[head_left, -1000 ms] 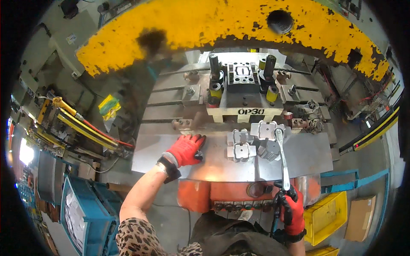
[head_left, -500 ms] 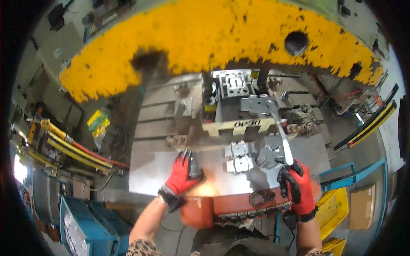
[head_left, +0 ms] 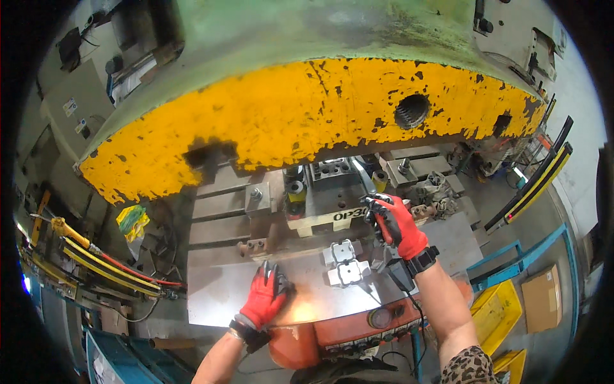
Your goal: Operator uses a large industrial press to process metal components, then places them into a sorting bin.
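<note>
The left hand (head_left: 265, 296), in a red glove, lies flat on the steel plate (head_left: 217, 291), fingers spread wide and holding nothing. The right hand (head_left: 396, 224), also gloved red, is raised with its fingers curled tight round a tool handle (head_left: 382, 229); the tool's far end is hidden, so its kind cannot be told. Between the 2 hands, just below the right fingers, 2 small metal parts (head_left: 344, 262) sit on the plate. The yellow press ram (head_left: 307, 118) hangs above both hands.
</note>
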Motion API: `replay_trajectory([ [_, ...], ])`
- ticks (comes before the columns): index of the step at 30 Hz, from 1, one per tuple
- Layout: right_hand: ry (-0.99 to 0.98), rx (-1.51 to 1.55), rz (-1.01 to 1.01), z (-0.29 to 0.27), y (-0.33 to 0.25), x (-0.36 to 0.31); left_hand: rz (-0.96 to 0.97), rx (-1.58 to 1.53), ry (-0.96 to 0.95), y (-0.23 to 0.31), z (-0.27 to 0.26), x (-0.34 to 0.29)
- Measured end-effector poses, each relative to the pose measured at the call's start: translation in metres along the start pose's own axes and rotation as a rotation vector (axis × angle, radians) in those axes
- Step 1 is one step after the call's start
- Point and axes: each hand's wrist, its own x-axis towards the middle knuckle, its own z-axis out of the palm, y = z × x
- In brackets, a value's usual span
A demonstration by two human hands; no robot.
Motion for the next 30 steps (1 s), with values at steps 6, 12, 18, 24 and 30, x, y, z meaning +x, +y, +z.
replay_trajectory([
  [6,0.003,-0.532,-0.286,-0.004,0.000,0.003,0.047,-0.063,0.022,-0.008,0.006,-0.001],
  [12,-0.005,-0.687,-0.425,0.002,-0.006,-0.004,-0.004,-0.083,0.077,-0.006,0.001,-0.006],
  [18,0.100,-0.149,0.263,0.007,-0.024,-0.001,-0.058,-0.075,0.172,0.014,-0.013,-0.019],
  [24,0.153,-0.568,0.069,0.016,-0.036,0.012,-0.135,-0.086,0.282,0.039,-0.023,-0.044],
  [30,0.248,-1.438,-0.165,0.032,-0.031,-0.001,-0.262,-0.090,0.473,0.045,-0.024,-0.089],
])
